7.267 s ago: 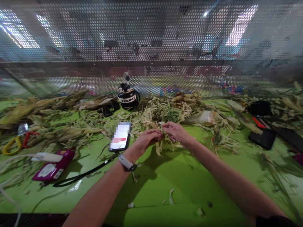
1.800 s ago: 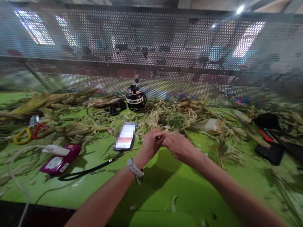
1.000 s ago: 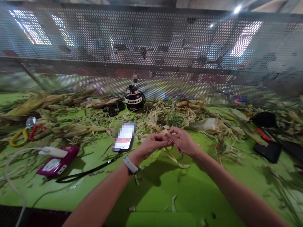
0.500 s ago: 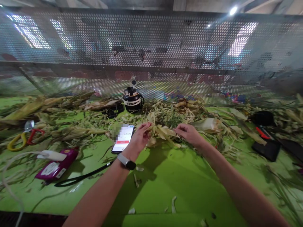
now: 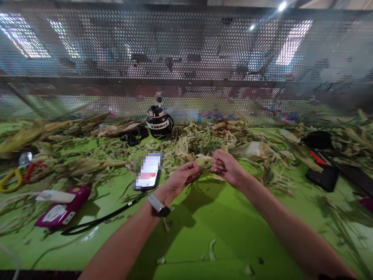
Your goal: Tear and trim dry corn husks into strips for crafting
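My left hand (image 5: 184,177), with a grey watch (image 5: 159,205) on the wrist, is closed in a pinch on a pale corn husk piece (image 5: 203,160). Close to its right, my right hand (image 5: 226,166) is curled, fingertips pressed together at the other end of the husk. Its grip is partly hidden by the fingers. Thin strips hang below the husk between both hands. Just behind the hands spreads a heap of shredded husk (image 5: 195,142), with a broad pale husk (image 5: 252,151) to the right.
A smartphone (image 5: 148,171) lies left of my left hand, its strap (image 5: 99,220) trailing. Farther left are a purple power bank (image 5: 65,208) and scissors (image 5: 21,177). A black "ENERGY" bottle (image 5: 158,123) stands behind. A black case (image 5: 323,177) lies right. Perforated metal screen (image 5: 186,46) closes the green table's (image 5: 221,221) back.
My left hand has moved right, closer to my right hand, which has curled tighter. The view has shifted slightly, so the table things appear a little farther left.
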Motion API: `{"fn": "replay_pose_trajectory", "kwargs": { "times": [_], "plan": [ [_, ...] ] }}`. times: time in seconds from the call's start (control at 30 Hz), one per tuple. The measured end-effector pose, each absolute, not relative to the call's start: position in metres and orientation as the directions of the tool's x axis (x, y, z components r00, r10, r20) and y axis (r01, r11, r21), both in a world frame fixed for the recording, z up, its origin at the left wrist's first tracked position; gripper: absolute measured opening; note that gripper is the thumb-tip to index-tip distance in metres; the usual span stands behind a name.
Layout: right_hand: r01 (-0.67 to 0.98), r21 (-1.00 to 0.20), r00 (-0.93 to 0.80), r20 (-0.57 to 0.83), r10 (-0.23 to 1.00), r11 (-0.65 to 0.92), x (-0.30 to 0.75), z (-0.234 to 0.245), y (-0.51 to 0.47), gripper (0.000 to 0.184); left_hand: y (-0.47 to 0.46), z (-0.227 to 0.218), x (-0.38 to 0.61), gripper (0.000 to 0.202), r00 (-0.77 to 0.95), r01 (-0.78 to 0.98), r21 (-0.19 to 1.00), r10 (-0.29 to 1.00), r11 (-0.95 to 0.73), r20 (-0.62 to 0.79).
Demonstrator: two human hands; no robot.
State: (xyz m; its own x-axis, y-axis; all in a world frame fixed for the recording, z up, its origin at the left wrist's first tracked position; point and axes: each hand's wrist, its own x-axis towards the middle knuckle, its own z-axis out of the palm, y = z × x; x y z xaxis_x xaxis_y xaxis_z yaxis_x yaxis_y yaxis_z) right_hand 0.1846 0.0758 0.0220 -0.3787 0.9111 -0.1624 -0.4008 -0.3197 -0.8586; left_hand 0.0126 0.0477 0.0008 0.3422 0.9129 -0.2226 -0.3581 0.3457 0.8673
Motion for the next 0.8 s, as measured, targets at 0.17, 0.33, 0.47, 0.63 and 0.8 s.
{"fn": "replay_pose_trajectory", "kwargs": {
  "times": [0.17, 0.33, 0.47, 0.63, 0.8],
  "plan": [
    [-0.298, -0.926, -0.398, -0.100, 0.912, -0.232, 0.189, 0.024, 0.077, 0.033, 0.048, -0.002, 0.014, 0.029, 0.293, -0.304, 0.900, 0.929, 0.312, -0.224],
    [-0.024, -0.997, -0.330, 0.079, 0.941, 0.075, 0.198, 0.045, 0.075, 0.029, 0.043, 0.002, 0.016, 0.030, 0.377, -0.026, 0.989, 0.918, 0.146, -0.126],
    [0.061, -0.981, -0.282, 0.160, 0.946, 0.184, 0.205, 0.058, 0.071, 0.030, 0.043, 0.005, 0.014, 0.027, 0.304, 0.081, 0.994, 0.947, 0.079, -0.100],
    [0.024, -0.982, -0.285, 0.173, 0.943, 0.187, 0.207, 0.064, 0.067, 0.033, 0.047, 0.009, 0.007, 0.028, 0.265, 0.140, 0.989, 0.960, 0.054, -0.090],
    [0.020, -0.992, -0.164, 0.119, 0.979, 0.124, 0.217, 0.061, 0.077, 0.036, 0.049, 0.012, 0.002, 0.030, 0.312, 0.088, 0.990, 0.941, 0.110, -0.133]
  ]
}}
